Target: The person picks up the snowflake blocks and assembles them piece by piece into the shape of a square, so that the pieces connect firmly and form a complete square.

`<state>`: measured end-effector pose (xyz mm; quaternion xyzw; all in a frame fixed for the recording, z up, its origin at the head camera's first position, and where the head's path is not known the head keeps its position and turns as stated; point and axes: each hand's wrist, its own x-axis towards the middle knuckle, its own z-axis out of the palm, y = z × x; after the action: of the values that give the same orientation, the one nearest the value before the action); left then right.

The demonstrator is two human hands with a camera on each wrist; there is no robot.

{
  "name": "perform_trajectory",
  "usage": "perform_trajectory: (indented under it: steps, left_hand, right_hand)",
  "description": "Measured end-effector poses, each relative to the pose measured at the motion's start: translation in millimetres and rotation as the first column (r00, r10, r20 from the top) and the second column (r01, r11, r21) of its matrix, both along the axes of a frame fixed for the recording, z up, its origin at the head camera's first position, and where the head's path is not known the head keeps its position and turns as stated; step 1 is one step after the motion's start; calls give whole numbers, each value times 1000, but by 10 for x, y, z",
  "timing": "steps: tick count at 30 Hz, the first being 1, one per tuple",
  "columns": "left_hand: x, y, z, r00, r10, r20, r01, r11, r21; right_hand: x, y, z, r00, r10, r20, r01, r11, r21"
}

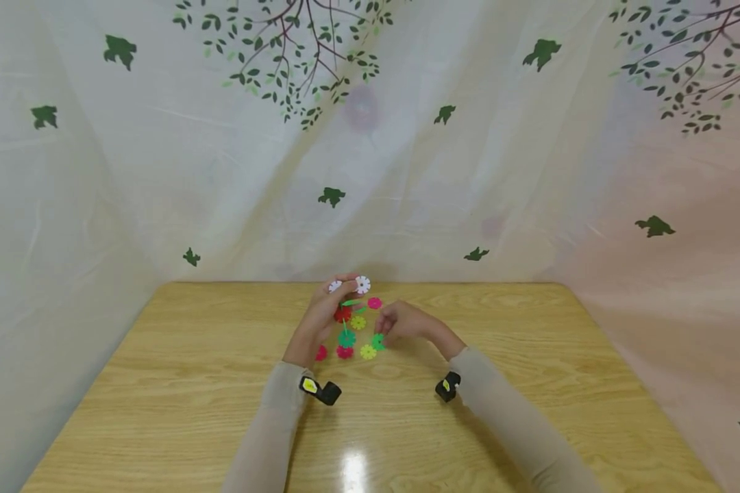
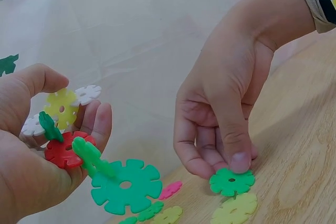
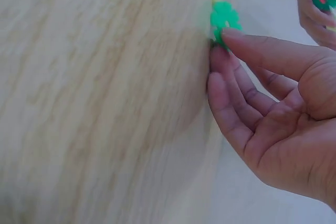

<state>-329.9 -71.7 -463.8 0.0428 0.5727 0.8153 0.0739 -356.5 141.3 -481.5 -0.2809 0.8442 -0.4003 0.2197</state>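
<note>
Sleeves and wrist cameras: beige sleeves end behind both hands, with a black camera at the left wrist.
Right hand: thumb and finger pinch a green disc; the remaining fingers curl loosely beneath.
Under that pinch: a yellow disc, overlapped by the green disc's rim; whether the green one is lifted I cannot tell.
Handling the green disc: best held by the rim, slots uncovered, raised straight so the yellow disc does not drag along.
Green disc's lie: round, so no long axis; its flat face tilts slightly, far rim under the thumb.
Left hand: grasps a joined chain of discs between thumb and fingers; a light grip should spare its joints.
Chain's long axis: from white discs at the left fingertips, through red, to a teal disc pointing back toward the wearer.
Between the hands: loose pink and yellow discs.
Beyond both hands: a leaf-printed cloth.
</note>
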Motion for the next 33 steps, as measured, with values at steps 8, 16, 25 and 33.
perform_trajectory:
  steps: [8, 16, 25, 33]
  left_hand:
    - [-26, -1, -15, 1000, 16, 8, -16, 1000, 4]
    - [-46, 16, -49, 1000, 22, 6, -22, 1000, -7]
    - [-15, 29, -92, 1000, 27, 4, -27, 1000, 5]
    - [-13, 9, -65, 1000, 23, -4, -23, 999, -24]
  right_hand:
    - [-26, 124, 3, 987, -69, 146, 83, 993, -89]
    - [-84, 184, 75, 957, -195, 215, 250, 929, -271]
    - [-29, 121, 76, 940, -292, 175, 341, 819, -462]
    - [-10, 49, 119, 928, -344, 145, 362, 733, -576]
